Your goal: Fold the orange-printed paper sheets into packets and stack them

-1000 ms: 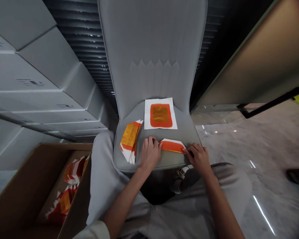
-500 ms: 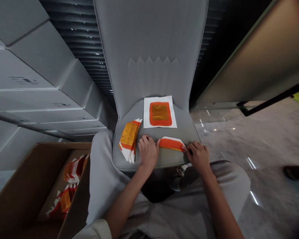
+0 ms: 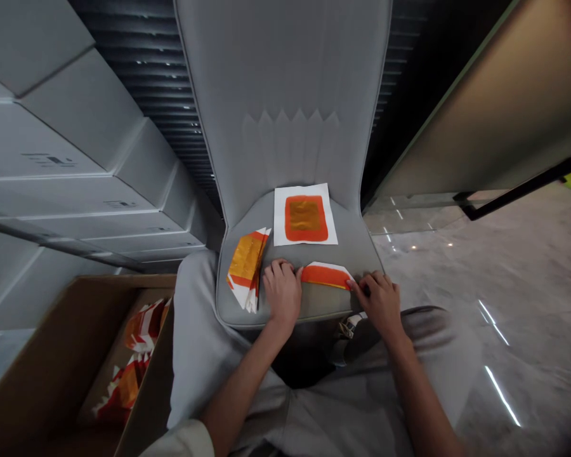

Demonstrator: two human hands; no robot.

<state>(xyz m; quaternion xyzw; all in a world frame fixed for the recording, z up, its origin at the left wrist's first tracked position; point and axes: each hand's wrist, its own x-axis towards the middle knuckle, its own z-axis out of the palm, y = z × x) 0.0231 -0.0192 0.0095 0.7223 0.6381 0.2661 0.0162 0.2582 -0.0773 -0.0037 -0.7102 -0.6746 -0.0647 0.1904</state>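
Note:
A strip of folded joss paper (image 3: 327, 275), orange with a white upper edge and cut-off corners, lies across the front of a grey chair seat. At its left end, my left hand (image 3: 283, 289) is closed with the thumb against the paper. The other end is pinched by my right hand (image 3: 378, 298), fingers curled. Left of my left hand rests a small stack of folded joss paper (image 3: 246, 266), gold with orange and white points. Behind the strip a flat sheet of joss paper (image 3: 306, 217) shows a gold square inside an orange one.
An open cardboard box (image 3: 38, 355) at my left holds several folded joss paper pieces (image 3: 128, 381). White boxes (image 3: 71, 152) are stacked beyond it. The chair's grey backrest (image 3: 285, 70) rises ahead. To the right stands a glass panel with a dark handle (image 3: 528, 187).
Both hands keep their hold on the strip, which has hardly moved. My right knee has blurred with motion, and a dark shoe at the far right has gone out of view.

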